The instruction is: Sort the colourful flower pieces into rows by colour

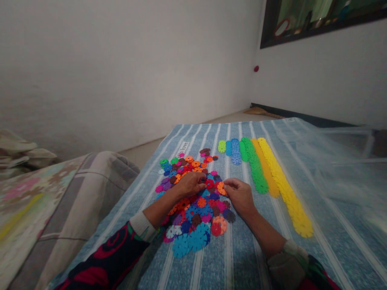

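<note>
A heap of flat, flower-shaped plastic discs in several colours lies on a blue striped cloth. My left hand rests on the heap with fingers curled, pinching a red disc. My right hand sits at the heap's right edge, fingers pinched on an orange disc. To the right lie sorted rows of discs: a yellow row, an orange-yellow row, a green row, and short blue and light green rows.
A folded grey and patterned blanket lies to the left. Sheer netting covers the cloth's right side. White walls stand behind, with a dark-framed window at the upper right and bare floor beyond the cloth.
</note>
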`<state>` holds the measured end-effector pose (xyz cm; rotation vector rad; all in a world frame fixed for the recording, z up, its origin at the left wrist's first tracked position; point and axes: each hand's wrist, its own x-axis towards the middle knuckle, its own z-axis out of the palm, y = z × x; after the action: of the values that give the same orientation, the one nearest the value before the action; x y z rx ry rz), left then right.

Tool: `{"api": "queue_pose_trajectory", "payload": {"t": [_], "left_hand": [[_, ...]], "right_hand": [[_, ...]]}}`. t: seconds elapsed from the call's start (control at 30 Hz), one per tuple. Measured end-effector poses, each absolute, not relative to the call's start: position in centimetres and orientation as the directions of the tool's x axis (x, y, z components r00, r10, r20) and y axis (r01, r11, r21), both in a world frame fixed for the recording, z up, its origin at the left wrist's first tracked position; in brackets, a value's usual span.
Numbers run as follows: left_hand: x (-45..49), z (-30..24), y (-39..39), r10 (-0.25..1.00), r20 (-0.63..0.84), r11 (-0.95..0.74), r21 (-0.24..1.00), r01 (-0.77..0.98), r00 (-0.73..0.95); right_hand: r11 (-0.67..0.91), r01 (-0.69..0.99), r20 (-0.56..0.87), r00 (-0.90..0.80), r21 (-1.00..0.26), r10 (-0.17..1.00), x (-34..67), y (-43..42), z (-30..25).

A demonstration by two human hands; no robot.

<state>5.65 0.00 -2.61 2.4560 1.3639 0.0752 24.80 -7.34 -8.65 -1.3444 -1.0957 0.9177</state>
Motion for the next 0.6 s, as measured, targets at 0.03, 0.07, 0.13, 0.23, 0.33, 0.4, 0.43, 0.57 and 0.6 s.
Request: {"api": "queue_pose_trajectory", "payload": {"t": [0.03,0.07,0.13,0.23,0.33,0.4,0.43,0.57,0.6], "left_hand": [[5.4,-2.5,0.0,0.838,-0.111,-0.481,0.309,0.820,0.534],[5.2,-2.3,0.0,0.844,-0.110,-0.475,0.303,0.826,0.525],[4.7,-2.1,-0.1,0.852,-0.100,-0.469,0.292,0.834,0.514],[4.3,-2.0,-0.4,0.846,-0.074,-0.488,0.295,0.822,0.529],[4.5,-2.2,-0.8,0.819,-0.076,-0.523,0.310,0.794,0.568],[4.8,-2.2,-1.1,0.808,-0.098,-0.528,0.318,0.787,0.582],[5.0,-2.2,-1.2,0.806,-0.114,-0.523,0.320,0.790,0.581],[5.3,-1.8,-1.4,0.815,-0.184,-0.472,0.339,0.814,0.549],[5.4,-1.8,-1.4,0.819,-0.200,-0.453,0.351,0.820,0.538]], "right_hand": [[0.049,0.104,0.075,0.267,-0.993,0.961,24.9,-7.3,-8.7],[0.047,0.107,0.075,0.270,-0.993,0.960,24.9,-7.3,-8.7],[0.046,0.097,0.072,0.280,-0.994,0.957,25.1,-7.2,-8.8],[0.045,0.075,0.067,0.316,-0.996,0.946,25.6,-7.0,-8.9],[0.048,0.066,0.068,0.340,-0.997,0.938,25.9,-6.9,-8.9],[0.048,0.057,0.065,0.337,-0.997,0.939,26.0,-6.9,-8.8],[0.048,0.059,0.065,0.334,-0.997,0.940,26.0,-6.9,-8.8],[0.045,0.102,0.076,0.325,-0.994,0.943,26.0,-6.8,-8.8],[0.045,0.110,0.078,0.323,-0.993,0.943,26.0,-6.8,-8.8]]}}
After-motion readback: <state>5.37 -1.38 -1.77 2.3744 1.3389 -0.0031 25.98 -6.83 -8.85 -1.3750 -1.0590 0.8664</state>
